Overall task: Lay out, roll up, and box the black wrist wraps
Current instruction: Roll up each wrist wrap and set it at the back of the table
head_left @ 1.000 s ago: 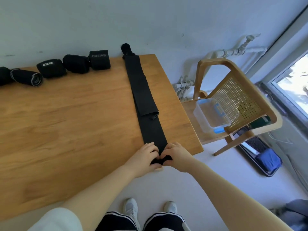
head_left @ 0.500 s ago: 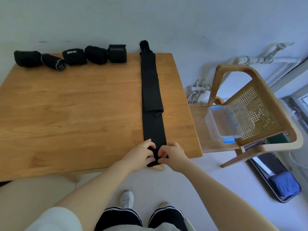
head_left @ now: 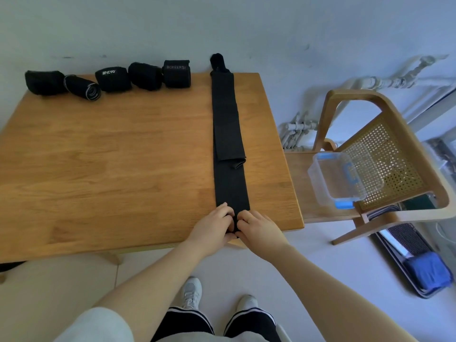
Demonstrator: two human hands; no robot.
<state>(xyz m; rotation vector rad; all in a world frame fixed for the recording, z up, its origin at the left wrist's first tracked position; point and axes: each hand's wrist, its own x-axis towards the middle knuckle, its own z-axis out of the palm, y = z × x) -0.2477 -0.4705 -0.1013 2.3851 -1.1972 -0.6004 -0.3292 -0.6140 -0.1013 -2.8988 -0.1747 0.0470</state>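
- Worktop (head_left: 111,156) bare left of strap (head_left: 228,134).
- Five rolls (head_left: 112,79) line far edge.
- Narrow strip right of strap; chair (head_left: 394,154) with box (head_left: 333,178) beside.

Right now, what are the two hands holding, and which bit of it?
Both the left hand and the right hand pinch the unrolled black wrist wrap at its near end, by the table edge.

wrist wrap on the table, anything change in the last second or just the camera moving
Mostly the camera swung left. Both hands, left and right, kept pinching the near end of the laid-out wrist wrap at the table edge. The wrap, the rolled wraps and the plastic box stayed put.
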